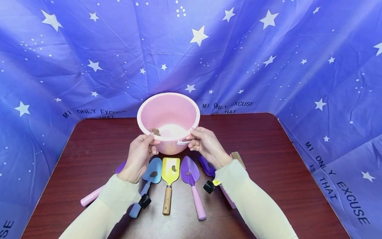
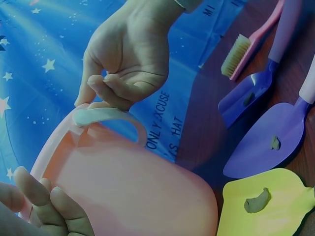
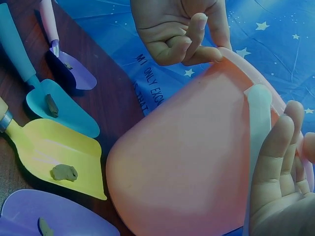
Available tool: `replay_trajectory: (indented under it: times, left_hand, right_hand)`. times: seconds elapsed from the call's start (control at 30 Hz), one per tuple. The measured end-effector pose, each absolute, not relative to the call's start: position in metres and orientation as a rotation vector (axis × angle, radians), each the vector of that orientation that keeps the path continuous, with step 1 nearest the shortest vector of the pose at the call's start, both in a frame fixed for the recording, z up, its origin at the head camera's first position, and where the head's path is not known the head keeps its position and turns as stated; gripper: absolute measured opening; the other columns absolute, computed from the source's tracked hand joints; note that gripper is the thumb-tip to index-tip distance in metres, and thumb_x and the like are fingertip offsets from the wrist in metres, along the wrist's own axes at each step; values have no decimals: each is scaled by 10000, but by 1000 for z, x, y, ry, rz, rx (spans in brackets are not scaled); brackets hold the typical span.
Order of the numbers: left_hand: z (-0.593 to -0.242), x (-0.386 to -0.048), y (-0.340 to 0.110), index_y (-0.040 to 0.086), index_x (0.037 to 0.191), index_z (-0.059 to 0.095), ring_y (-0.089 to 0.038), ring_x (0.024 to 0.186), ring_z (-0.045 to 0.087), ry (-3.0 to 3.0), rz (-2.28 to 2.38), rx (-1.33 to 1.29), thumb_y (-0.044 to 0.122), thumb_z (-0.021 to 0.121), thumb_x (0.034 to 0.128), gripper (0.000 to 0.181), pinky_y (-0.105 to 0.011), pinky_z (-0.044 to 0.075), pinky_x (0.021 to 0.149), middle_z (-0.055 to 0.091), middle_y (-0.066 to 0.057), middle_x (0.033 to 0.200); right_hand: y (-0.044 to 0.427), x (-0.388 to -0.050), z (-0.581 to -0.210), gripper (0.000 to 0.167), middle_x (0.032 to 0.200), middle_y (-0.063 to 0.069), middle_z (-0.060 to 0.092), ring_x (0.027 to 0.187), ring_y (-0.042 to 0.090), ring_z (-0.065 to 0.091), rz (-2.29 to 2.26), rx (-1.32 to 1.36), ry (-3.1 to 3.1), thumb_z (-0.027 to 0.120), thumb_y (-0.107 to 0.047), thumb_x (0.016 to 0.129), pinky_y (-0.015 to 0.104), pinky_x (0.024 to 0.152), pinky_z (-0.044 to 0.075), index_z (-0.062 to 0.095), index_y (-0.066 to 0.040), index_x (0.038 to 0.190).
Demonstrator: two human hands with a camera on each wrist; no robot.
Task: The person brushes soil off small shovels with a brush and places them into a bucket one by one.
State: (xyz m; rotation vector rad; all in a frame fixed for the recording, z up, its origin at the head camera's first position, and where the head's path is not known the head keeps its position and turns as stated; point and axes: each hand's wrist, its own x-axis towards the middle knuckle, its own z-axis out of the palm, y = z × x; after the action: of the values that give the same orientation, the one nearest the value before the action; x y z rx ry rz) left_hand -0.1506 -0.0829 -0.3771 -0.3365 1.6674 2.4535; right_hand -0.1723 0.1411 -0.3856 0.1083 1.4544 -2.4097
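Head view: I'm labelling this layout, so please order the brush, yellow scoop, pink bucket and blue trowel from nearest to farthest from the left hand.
From the left hand:
1. Pink bucket: that hand grips its rim.
2. Blue trowel: just to the right.
3. Yellow scoop: right of the blue trowel.
4. Brush: far right, beside the right sleeve.

Curtained booth — starry cloth point(image 1: 119, 49) round table point(image 1: 262, 142).

Pink mouth-up bucket point(image 1: 167, 113), white handle point(image 1: 183, 142), brown lump point(image 1: 156, 132) inside, beyond trowels point(image 1: 170, 178).
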Motion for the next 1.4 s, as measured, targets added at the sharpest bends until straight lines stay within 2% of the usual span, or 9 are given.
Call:
replay_trajectory:
  times: [1.4]
  left_hand:
    - [-379, -154, -70, 41, 876, 468, -81, 459, 465, 1656, 2442, -315, 173, 501, 994, 181, -214, 438, 542, 652, 4, 687]
  right_hand:
    - [155, -169, -385, 137, 765, 78, 689, 525, 127, 615, -2441, 110, 1446, 515, -145, 983, 234, 523, 506, 524, -29, 911]
